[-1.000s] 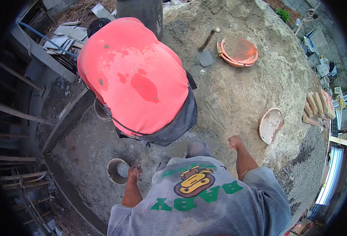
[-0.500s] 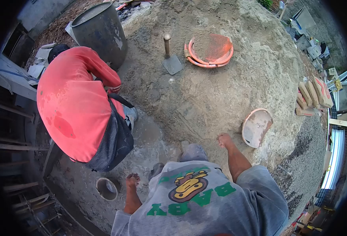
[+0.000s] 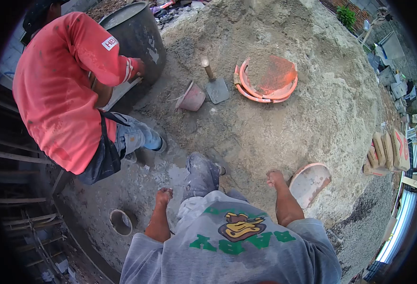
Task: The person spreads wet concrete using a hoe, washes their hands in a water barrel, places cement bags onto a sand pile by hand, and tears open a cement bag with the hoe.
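Both my hands hang in front of my grey printed shirt (image 3: 246, 241), with nothing visible in either. My left hand (image 3: 164, 195) has its fingers curled in, above wet grey ground and to the right of a short round pipe end (image 3: 122, 222). My right hand (image 3: 275, 178) is loosely closed over the sandy slope. Just right of it, apparently not touched, lies a shallow orange-rimmed basin (image 3: 309, 184) with a dried, pale inside. One trouser leg (image 3: 202, 174) of mine is stepping forward between the hands.
A co-worker in a red top (image 3: 59, 94) stands at left, a hand by a dark drum (image 3: 140, 42). Ahead are a small pink bucket (image 3: 191, 97), a shovel (image 3: 217, 90) and stacked orange basins (image 3: 265, 80). Filled sacks (image 3: 388, 150) stand right; timber lies left.
The co-worker has risen from a deep bend and shifted left. A pink bucket now shows beside the shovel. My leg has come forward, and my right hand appears nearer the shallow basin.
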`<state>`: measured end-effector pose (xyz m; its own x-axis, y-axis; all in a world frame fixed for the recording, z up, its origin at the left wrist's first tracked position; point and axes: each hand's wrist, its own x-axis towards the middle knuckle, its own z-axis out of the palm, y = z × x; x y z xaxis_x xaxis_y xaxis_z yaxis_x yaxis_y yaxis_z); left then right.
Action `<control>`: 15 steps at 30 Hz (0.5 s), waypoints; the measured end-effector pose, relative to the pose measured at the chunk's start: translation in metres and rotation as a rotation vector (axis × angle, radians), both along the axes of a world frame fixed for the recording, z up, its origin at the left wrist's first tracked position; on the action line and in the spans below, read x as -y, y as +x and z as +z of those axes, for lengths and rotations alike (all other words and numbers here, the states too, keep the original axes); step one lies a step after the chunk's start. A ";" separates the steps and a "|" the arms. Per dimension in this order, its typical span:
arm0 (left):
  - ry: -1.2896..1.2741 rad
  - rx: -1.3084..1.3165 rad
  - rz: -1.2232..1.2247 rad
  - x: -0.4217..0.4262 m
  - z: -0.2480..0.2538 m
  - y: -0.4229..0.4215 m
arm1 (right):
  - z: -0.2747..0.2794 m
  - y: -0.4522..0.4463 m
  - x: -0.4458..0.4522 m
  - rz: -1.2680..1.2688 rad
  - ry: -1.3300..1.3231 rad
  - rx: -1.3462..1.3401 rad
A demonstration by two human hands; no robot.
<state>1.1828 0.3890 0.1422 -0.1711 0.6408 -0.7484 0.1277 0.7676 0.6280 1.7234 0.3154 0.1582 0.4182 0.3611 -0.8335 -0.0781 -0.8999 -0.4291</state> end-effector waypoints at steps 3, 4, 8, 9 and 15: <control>-0.054 0.086 -0.036 -0.021 -0.034 0.009 | 0.005 0.005 -0.019 -0.057 0.045 -0.049; -0.070 -0.011 -0.145 -0.034 -0.042 0.015 | 0.005 0.013 -0.022 -0.073 0.050 -0.044; -0.037 -0.154 -0.355 -0.100 -0.059 0.060 | 0.008 0.062 -0.024 -0.095 -0.074 -0.028; -0.041 -0.122 -0.312 -0.124 -0.055 0.072 | 0.009 0.077 -0.028 -0.103 -0.101 -0.029; 0.161 0.071 -0.184 -0.272 0.096 0.142 | 0.068 0.121 -0.138 -0.069 -0.188 0.052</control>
